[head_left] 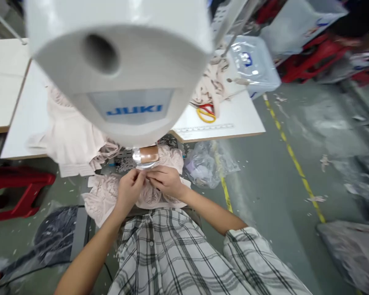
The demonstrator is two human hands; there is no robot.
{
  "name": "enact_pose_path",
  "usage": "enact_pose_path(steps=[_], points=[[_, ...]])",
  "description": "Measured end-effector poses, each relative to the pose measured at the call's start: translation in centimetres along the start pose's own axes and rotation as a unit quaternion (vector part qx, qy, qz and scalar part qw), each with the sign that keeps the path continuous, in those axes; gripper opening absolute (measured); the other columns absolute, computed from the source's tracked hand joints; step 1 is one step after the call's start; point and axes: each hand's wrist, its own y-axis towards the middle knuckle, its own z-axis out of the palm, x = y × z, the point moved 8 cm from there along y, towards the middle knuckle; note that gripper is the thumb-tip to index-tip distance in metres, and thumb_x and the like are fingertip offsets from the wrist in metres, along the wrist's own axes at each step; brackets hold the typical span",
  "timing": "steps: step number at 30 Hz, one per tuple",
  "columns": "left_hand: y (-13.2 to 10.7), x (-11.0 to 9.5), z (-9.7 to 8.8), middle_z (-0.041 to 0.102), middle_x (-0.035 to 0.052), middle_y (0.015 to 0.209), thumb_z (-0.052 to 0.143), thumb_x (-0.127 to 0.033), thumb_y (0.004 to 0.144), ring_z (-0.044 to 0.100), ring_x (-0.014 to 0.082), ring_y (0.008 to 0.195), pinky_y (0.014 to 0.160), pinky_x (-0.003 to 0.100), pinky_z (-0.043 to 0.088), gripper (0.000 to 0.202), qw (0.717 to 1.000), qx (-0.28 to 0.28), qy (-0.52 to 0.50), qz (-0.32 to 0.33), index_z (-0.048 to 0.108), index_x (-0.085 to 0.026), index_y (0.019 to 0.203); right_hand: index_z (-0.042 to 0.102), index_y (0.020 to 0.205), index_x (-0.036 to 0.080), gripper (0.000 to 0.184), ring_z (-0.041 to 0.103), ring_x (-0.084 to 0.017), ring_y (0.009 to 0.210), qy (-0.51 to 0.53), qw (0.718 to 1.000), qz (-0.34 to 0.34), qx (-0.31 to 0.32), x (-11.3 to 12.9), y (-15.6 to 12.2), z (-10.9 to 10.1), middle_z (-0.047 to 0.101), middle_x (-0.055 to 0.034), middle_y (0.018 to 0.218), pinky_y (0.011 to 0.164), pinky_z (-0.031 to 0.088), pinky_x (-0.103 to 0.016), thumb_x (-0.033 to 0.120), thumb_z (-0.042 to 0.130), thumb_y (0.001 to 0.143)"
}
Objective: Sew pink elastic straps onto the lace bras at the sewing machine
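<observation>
Below the head of a white JUKI sewing machine [132, 112], a pale pink lace garment [150, 194] lies across my lap and hangs over both sides. My left hand [130, 189] is closed, thumb and finger pinching the garment's edge. My right hand [167, 180] meets it from the right, its fingers also closed on the fabric. The two sets of fingertips nearly touch, just in front of the machine's shiny metal and copper-coloured part [145, 155]. What exactly lies between the fingertips is too small to make out.
Pale pink garments [76, 131] are heaped on the left of the white table. At right lie scissors [206, 114] with red and yellow handles, a ruler [204, 128], beige straps [210, 84] and a clear plastic bin [255, 65]. A plastic bag [203, 168] hangs below the table edge.
</observation>
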Motion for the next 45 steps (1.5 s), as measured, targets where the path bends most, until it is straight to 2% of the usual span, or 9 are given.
enact_pose_path(steps=[3,5,7,10,14,20,26,38,45], points=[[0.6,0.7,0.0,0.058,-0.0015,0.06,0.047,-0.047,0.095,0.053,0.0145,0.06,0.062,0.025,0.038,0.04,1.0,0.014,0.016,0.019,0.053,-0.02,0.065,0.069,0.114,0.025,0.033,0.065,-0.021,0.1,-0.108,0.99,0.077,-0.049,-6.2,2.6,-7.2,0.072,-0.0069,0.107,0.088,0.053,-0.036,0.033,0.041,0.099],[0.6,1.0,0.4,0.057,-0.0013,0.057,0.047,-0.049,0.094,0.052,0.0147,0.057,0.06,0.025,0.037,0.043,0.999,0.042,0.024,0.024,0.052,-0.02,0.062,0.057,0.133,0.017,0.042,0.058,-0.024,0.114,-0.252,0.942,0.183,-0.125,-11.0,4.8,-14.2,0.064,-0.0142,0.126,0.098,0.047,-0.04,0.024,0.034,0.099],[0.2,1.0,0.8,0.057,-0.0007,0.057,0.046,-0.051,0.094,0.051,0.0146,0.056,0.059,0.026,0.037,0.045,0.997,0.077,0.013,0.012,0.053,-0.02,0.062,0.047,0.141,0.009,0.048,0.05,-0.029,0.123,-0.376,0.887,0.261,-0.058,-15.0,7.3,-18.4,0.055,-0.0213,0.136,0.101,0.042,-0.042,0.016,0.033,0.095],[-0.3,0.3,1.0,0.057,0.0,0.062,0.045,-0.053,0.094,0.051,0.0148,0.057,0.057,0.025,0.038,0.045,0.994,0.105,-0.022,-0.007,0.06,-0.019,0.069,0.056,0.128,0.007,0.04,0.056,-0.032,0.111,-0.4,0.875,0.273,0.01,-17.6,9.9,-20.9,0.061,-0.024,0.124,0.093,0.043,-0.041,0.018,0.042,0.093],[-0.8,-0.7,0.4,0.063,0.0022,0.07,0.047,-0.052,0.093,0.054,0.0158,0.063,0.06,0.025,0.041,0.041,0.99,0.116,-0.081,-0.019,0.065,-0.018,0.078,0.058,0.124,0.01,0.038,0.06,-0.031,0.098,-0.405,0.878,0.252,0.043,-15.9,8.1,-19.8,0.064,-0.022,0.113,0.078,0.043,-0.037,0.031,0.045,0.095],[-1.0,0.9,-0.4,0.068,0.0037,0.079,0.057,-0.05,0.091,0.055,0.0136,0.066,0.063,0.024,0.044,0.037,0.952,0.12,-0.261,-0.102,0.07,-0.017,0.082,0.062,0.114,0.022,0.034,0.06,-0.021,0.067,-0.253,0.934,0.249,0.036,-6.6,-2.7,-15.7,0.068,-0.0088,0.092,0.058,0.043,-0.031,0.044,0.056,0.09],[-1.1,0.3,0.0,0.067,0.0036,0.081,0.058,-0.047,0.091,0.055,0.0129,0.067,0.067,0.025,0.046,0.032,0.92,0.163,-0.339,-0.111,0.07,-0.017,0.086,0.055,0.125,0.026,0.046,0.065,-0.028,0.104,-0.122,0.984,0.103,0.073,3.4,-6.6,-7.1,0.062,-0.0113,0.119,0.081,0.056,-0.042,0.035,0.066,0.082],[-1.0,-0.9,-1.3,0.06,-0.0011,0.073,0.042,-0.021,0.085,0.052,0.0143,0.07,0.064,0.024,0.04,0.019,0.975,0.111,-0.173,-0.08,0.056,-0.02,0.074,0.059,0.126,0.029,0.037,0.067,-0.024,0.102,-0.006,0.988,0.115,0.102,2.1,-3.6,-3.8,0.069,-0.0072,0.118,0.081,0.056,-0.037,0.039,0.063,0.091],[-0.8,-1.3,-2.7,0.049,-0.0033,0.068,0.043,-0.042,0.097,0.043,0.0114,0.062,0.06,0.024,0.037,0.034,0.983,0.087,-0.16,-0.032,0.047,-0.02,0.072,0.055,0.122,0.027,0.049,0.063,-0.022,0.088,0.021,0.989,0.139,0.04,1.6,-5.5,-4.2,0.063,-0.009,0.115,0.068,0.054,-0.035,0.023,0.068,0.074]])
